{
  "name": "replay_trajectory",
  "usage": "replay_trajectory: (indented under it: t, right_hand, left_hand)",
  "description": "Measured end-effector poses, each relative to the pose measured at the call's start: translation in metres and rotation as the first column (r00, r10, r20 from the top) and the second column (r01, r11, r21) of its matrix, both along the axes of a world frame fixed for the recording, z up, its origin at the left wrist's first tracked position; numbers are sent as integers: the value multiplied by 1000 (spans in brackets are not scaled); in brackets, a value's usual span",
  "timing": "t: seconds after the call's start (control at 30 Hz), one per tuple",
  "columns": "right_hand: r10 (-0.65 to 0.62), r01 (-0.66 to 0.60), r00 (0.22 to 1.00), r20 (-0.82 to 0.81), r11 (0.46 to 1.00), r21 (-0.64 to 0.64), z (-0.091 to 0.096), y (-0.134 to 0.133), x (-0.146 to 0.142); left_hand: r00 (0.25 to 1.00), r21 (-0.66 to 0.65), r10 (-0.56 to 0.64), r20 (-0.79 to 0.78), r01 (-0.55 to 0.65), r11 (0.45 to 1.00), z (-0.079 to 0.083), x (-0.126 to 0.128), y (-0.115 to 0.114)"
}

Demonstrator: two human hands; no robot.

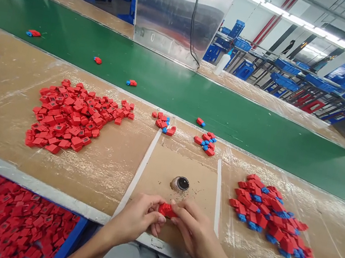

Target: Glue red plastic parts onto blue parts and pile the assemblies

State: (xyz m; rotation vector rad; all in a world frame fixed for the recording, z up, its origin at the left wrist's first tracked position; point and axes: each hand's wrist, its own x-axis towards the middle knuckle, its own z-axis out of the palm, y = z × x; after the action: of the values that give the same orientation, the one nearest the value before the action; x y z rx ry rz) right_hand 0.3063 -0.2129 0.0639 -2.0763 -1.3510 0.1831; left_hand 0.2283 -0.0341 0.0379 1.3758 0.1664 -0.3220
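A small red plastic part (pixel 166 209) is pinched between both hands above the near edge of the bench. My left hand (pixel 145 215) is closed on its left end, thumb and forefinger pressed together. On its right end, my right hand (pixel 189 221) is closed too, with the fingers covering much of the part. Just beyond the hands stands a small round pot (pixel 181 183) with a dark top, with dark crumbs around it on the cardboard sheet (pixel 167 163).
Loose red parts (pixel 73 115) form a pile on the left; joined red-and-blue pieces (pixel 271 216) lie on the right. Behind runs a green conveyor belt (pixel 168 71) carrying several pieces. A blue bin (pixel 78 236) of red parts stands below left. A metal panel (pixel 177 16) rises beyond the belt.
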Motion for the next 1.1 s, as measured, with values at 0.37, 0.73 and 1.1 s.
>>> replay_trajectory:
  t: [0.37,0.73,1.1]
  right_hand:
    - [-63,62,998,18,996,57,-2,6,-6]
    - [-780,793,582,228,607,51,20,-182,136]
    - [-530,581,797,291,804,-128,27,-109,261]
  left_hand:
    - [998,-17,-49,-33,48,999,12,1,1]
    - [927,941,339,160,-246,230,67,82,162]
    - [955,981,292,-51,103,-164,53,105,201]
